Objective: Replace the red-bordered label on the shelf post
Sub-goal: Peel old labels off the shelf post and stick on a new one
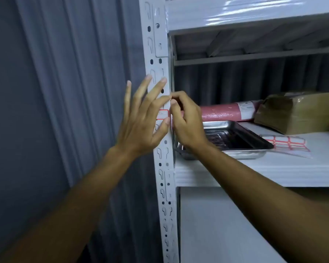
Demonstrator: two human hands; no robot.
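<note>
On the post, left grip (141,120): fingers spread and straight, forefinger and thumb tips touching the shelf post (162,152).
Red-bordered label (162,114): stuck on the post, between the two grips, partly hidden by the left fingers.
Right grip (186,120): fingers curled, pinching at the post edge beside the label; what it pinches I cannot tell.
Right of this grip, on the shelf (254,173): metal tray (235,147), then label sheet (287,143), pink roll (228,111), brown parcel (300,112).

Grey corrugated wall (55,92), white shelving (254,171)
</note>
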